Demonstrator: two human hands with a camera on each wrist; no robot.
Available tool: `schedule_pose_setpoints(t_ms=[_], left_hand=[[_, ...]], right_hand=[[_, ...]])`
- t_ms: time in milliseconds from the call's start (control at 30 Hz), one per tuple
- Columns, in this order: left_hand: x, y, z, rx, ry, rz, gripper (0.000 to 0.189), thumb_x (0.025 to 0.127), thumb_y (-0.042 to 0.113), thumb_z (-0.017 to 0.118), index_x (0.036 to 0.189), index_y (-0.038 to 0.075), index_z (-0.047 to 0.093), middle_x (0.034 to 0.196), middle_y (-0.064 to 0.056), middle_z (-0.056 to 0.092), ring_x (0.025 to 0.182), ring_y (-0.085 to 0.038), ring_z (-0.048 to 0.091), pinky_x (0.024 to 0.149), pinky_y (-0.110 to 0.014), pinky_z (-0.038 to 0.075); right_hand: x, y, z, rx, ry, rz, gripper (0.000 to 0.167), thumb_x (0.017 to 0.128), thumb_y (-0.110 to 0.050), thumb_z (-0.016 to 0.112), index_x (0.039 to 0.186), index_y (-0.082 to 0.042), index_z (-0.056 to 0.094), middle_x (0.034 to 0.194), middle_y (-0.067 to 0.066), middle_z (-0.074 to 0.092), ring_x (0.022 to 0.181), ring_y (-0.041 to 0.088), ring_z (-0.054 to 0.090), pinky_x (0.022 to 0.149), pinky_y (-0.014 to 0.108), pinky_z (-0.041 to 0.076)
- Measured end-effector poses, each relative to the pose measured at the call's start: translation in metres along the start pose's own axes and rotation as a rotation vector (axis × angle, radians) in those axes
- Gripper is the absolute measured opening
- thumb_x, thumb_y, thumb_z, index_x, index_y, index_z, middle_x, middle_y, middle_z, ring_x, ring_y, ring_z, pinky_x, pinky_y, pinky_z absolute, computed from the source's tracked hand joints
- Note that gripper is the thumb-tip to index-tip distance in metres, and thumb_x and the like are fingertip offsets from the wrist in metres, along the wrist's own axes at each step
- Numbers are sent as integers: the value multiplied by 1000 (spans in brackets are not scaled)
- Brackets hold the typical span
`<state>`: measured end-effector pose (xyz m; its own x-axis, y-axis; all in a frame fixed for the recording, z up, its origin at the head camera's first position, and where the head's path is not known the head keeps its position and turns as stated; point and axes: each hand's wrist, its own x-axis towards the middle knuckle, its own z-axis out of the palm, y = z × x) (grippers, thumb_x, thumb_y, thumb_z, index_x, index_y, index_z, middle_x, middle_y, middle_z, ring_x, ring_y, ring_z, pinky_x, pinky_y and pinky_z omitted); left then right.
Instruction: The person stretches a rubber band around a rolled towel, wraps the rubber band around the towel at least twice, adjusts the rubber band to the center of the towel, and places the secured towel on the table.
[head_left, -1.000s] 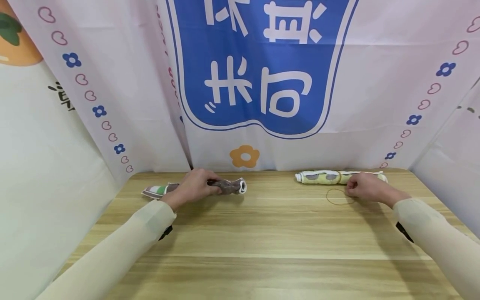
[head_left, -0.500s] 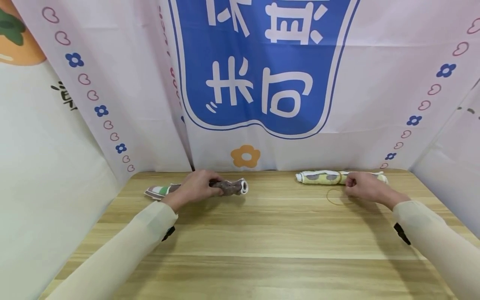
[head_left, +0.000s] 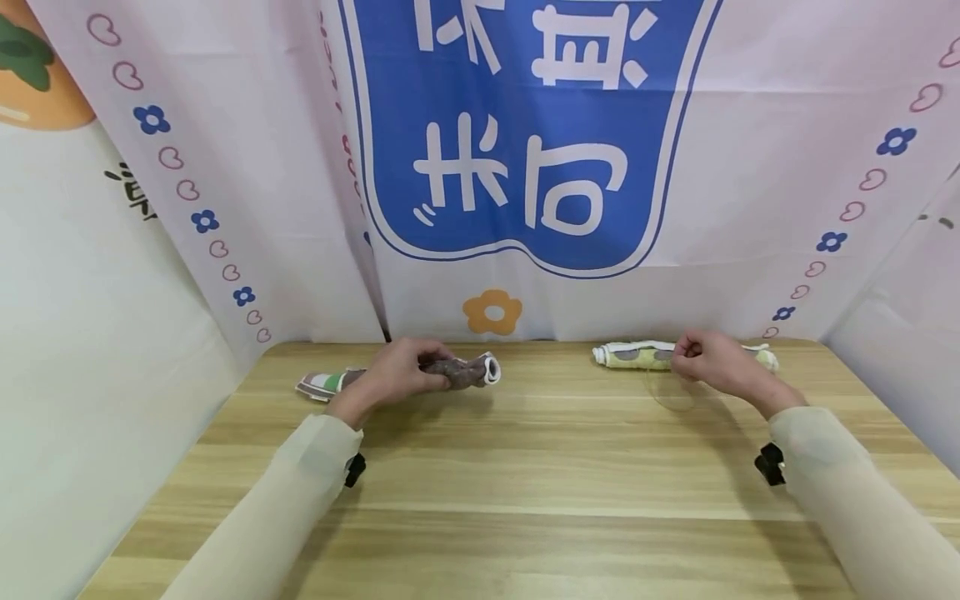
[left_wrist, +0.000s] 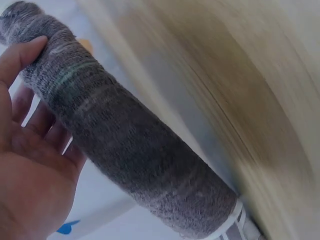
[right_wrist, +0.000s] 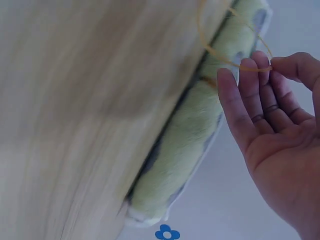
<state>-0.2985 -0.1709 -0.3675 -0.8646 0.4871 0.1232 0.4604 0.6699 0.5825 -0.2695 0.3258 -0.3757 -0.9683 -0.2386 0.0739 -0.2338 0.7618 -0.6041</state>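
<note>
My left hand (head_left: 397, 371) grips a rolled grey-brown towel (head_left: 467, 374) near its right end, at the back left of the table. In the left wrist view the thumb lies across the top of this towel (left_wrist: 135, 135), fingers behind it. My right hand (head_left: 720, 367) pinches a thin yellow rubber band (right_wrist: 215, 52) between thumb and fingertip; the band hangs as a loose loop. Behind that hand lies a rolled yellow-green towel (head_left: 630, 358) with grey spots, partly hidden by the hand in the head view. Another band (right_wrist: 207, 81) circles this roll.
The wooden table (head_left: 480, 467) stretches from the rolls toward the person. A white printed curtain (head_left: 420, 300) with a blue panel stands along its back edge. Black straps (head_left: 770, 464) show at both wrists.
My right hand has lifted the rubber band up and slightly left, off the table beside the yellow-green roll. My left hand has shifted slightly right with the grey-brown towel.
</note>
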Motion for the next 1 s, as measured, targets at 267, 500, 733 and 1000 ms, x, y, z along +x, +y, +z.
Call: schedule_pose_setpoints(t_ms=[267, 500, 733, 1000], left_hand=[[-5, 4, 3, -77, 47, -15, 30, 88, 12, 83, 117, 14, 80, 110, -2, 75, 97, -23, 63, 87, -41, 52], [-6, 8, 12, -118, 83, -1, 30, 91, 20, 86, 119, 10, 80, 108, -5, 75, 93, -22, 63, 82, -38, 52], [-3, 17, 22, -145, 106, -23, 28, 95, 24, 84, 119, 12, 80, 109, -3, 75, 92, -21, 62, 82, -38, 51], [2, 27, 31, -156, 100, 9, 22, 97, 18, 80, 117, 10, 79, 108, -4, 75, 91, -21, 61, 80, -36, 50]], right_hand=[[-1, -27, 2, 131, 29, 43, 19, 107, -16, 66, 107, 3, 63, 95, 14, 69, 88, 25, 64, 76, 35, 57], [-2, -44, 10, 220, 80, 36, 20, 108, -10, 64, 116, 7, 63, 102, 15, 73, 91, 26, 68, 77, 32, 61], [1, -60, 19, 245, 118, 1, 21, 107, -12, 66, 118, 6, 66, 98, 16, 71, 88, 27, 65, 75, 35, 56], [2, -71, 29, 300, 121, 5, 23, 107, -13, 66, 120, 5, 66, 105, 18, 72, 93, 25, 66, 80, 35, 58]])
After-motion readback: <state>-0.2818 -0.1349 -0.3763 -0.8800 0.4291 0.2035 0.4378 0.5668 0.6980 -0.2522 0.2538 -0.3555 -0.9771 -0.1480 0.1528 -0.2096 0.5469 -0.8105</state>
